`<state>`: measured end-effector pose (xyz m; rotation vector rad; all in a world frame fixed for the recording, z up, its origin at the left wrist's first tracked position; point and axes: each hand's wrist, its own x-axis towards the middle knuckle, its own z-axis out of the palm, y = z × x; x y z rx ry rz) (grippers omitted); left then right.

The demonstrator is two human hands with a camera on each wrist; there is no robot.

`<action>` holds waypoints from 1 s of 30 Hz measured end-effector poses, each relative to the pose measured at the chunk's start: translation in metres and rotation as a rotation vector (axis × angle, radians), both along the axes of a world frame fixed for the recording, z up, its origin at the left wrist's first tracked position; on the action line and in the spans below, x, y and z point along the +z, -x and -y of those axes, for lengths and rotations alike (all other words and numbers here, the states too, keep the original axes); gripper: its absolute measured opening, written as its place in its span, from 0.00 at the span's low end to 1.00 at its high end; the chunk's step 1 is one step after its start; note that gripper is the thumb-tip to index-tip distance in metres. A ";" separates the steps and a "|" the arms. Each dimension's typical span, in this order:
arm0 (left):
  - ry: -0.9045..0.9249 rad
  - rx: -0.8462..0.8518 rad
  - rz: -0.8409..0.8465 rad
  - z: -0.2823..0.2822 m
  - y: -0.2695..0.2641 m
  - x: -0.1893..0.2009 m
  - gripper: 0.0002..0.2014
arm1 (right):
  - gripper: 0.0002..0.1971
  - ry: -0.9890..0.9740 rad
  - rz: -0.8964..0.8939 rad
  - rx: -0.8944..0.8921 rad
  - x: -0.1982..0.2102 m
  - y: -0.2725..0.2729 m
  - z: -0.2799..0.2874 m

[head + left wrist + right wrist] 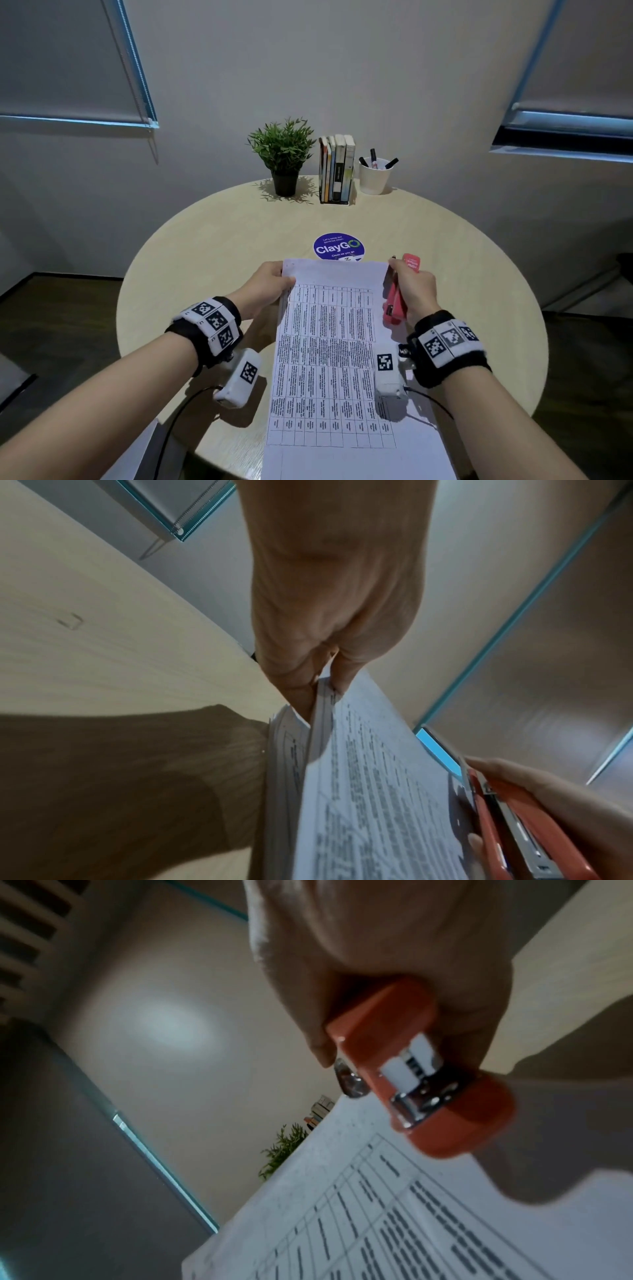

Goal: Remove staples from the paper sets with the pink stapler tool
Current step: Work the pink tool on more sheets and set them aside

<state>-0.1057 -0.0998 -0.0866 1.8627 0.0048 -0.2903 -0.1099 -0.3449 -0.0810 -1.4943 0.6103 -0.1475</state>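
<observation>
A printed paper set [329, 349] with tables of text is held lifted above the round table [205, 240]. My left hand [270, 284] pinches its far left corner, the thumb on top; in the left wrist view the fingers [294, 680] clamp the top sheets [369, 791] apart from a lower bundle [284, 734]. My right hand [412, 286] grips the pink stapler [395, 303] at the paper's far right corner. In the right wrist view the stapler [428, 1069] has its metal remover tab [351, 1081] just above the paper's edge [342, 1150]. A loose bent staple [72, 620] lies on the table.
A blue round ClayGO sticker [338, 246] lies just beyond the paper. At the table's far edge stand a potted plant [282, 154], a row of books [337, 169] and a white cup of markers [375, 174]. Cables trail from both wrist cameras.
</observation>
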 end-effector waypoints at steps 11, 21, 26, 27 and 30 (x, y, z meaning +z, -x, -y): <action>-0.072 -0.060 0.069 0.004 0.006 0.007 0.10 | 0.27 0.053 0.257 -0.186 0.021 -0.004 -0.015; -0.077 -0.059 0.156 0.011 0.015 0.021 0.03 | 0.19 -0.114 0.499 0.152 0.066 -0.016 -0.080; -0.051 -0.071 0.167 0.010 0.017 0.023 0.07 | 0.25 -0.045 0.417 0.180 0.049 -0.022 -0.106; -0.060 -0.073 0.172 0.010 0.017 0.024 0.09 | 0.27 -0.051 0.400 0.168 0.048 -0.023 -0.109; -0.057 -0.082 0.183 0.009 0.017 0.023 0.11 | 0.24 -0.086 0.395 0.119 0.052 -0.022 -0.116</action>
